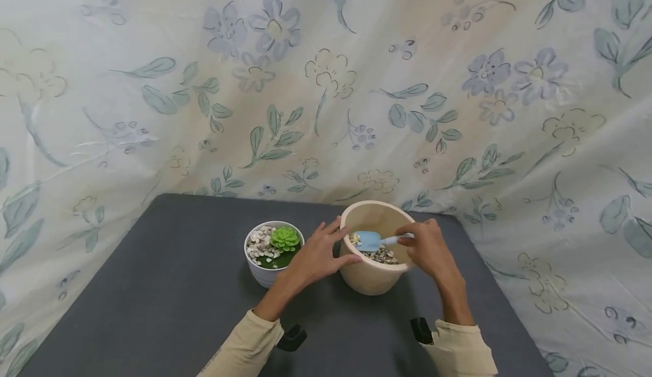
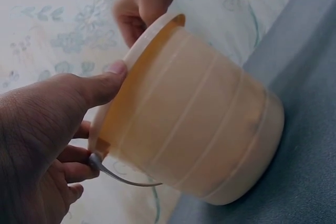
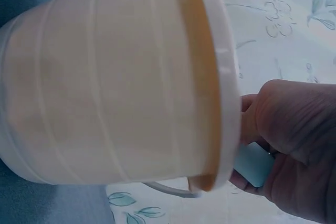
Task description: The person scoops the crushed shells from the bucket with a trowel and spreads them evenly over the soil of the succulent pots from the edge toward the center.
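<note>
Head view, lower centre: the floral backdrop cloth (image 1: 153, 82) hides the grey table's (image 1: 168, 292) far edge; both sleeves are cut off at the bottom. Cream bucket (image 1: 374, 278), centre-right, holds pebbles (image 1: 384, 256); its contents are hidden in both wrist views. Left hand (image 1: 316, 258) rests with thumb on its rim, right hand (image 1: 430, 249) pinches the blue scoop (image 1: 369, 241) inside; the white pot (image 1: 265, 272) just left holds pebbles and a green succulent (image 1: 284, 238).

We reach both forearms forward in cream sleeves. Our left hand (image 1: 317, 255) lies spread, fingers (image 1: 333, 228) straight, thumb stretched toward the right. Our right hand (image 1: 429, 247) is arched, wrist raised, its fingers (image 1: 407, 240) curled and pinched together. The two hands sit near each other, not touching.
</note>
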